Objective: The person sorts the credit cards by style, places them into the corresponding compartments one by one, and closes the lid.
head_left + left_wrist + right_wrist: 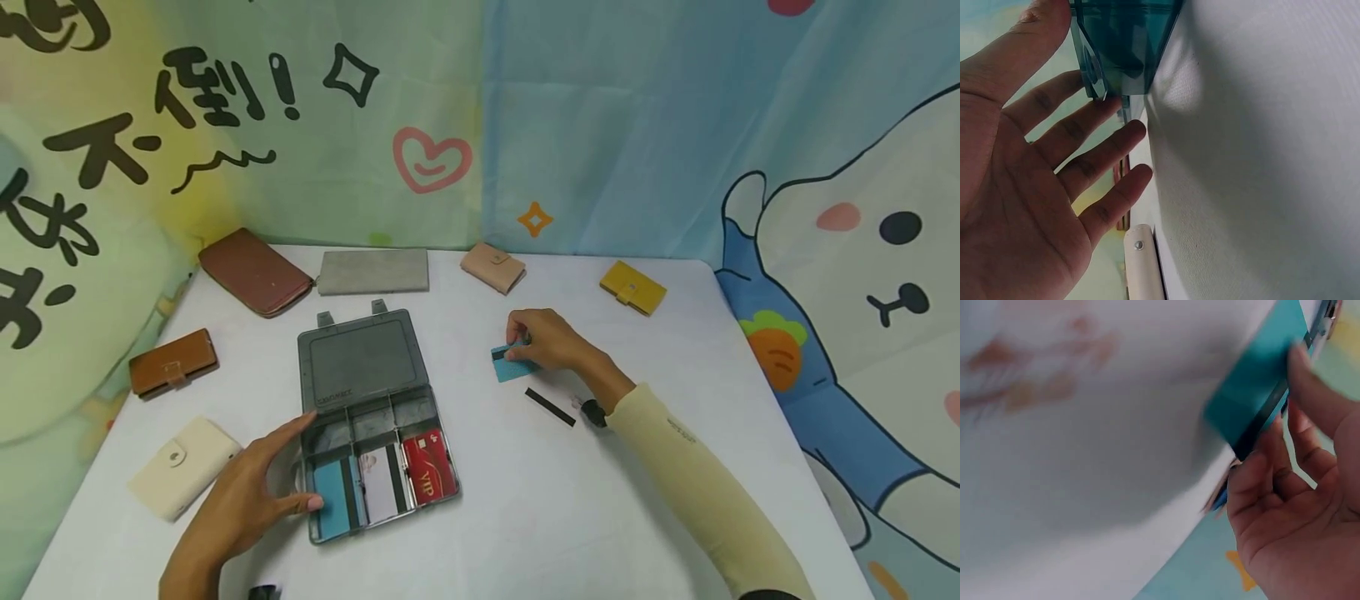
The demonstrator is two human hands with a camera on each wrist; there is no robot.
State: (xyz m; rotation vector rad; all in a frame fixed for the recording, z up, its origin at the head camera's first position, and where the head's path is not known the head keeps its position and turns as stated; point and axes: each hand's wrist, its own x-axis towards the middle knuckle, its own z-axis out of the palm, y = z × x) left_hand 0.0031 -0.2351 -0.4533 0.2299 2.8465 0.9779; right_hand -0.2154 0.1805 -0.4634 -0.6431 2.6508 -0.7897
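Observation:
My right hand (543,337) pinches a blue card (513,363) with a dark stripe between thumb and fingers, over the right middle of the table. In the right wrist view, the same card (1254,381) is tilted above the white surface. On the left, a dark grey-green divided case (363,350) lies with its lid opened back. Its front row holds a blue card (328,500), a white card (377,483) and a red VIP card (430,468). My left hand (251,492) rests at the case's left side, thumb at the edge, its fingers spread in the left wrist view.
A black strip (550,407) lies by the right wrist. Around the white table stand a brown wallet (176,364), cream wallet (183,467), dark brown wallet (255,271), grey wallet (375,272), beige wallet (493,267) and yellow wallet (633,287). A printed curtain (600,125) hangs behind.

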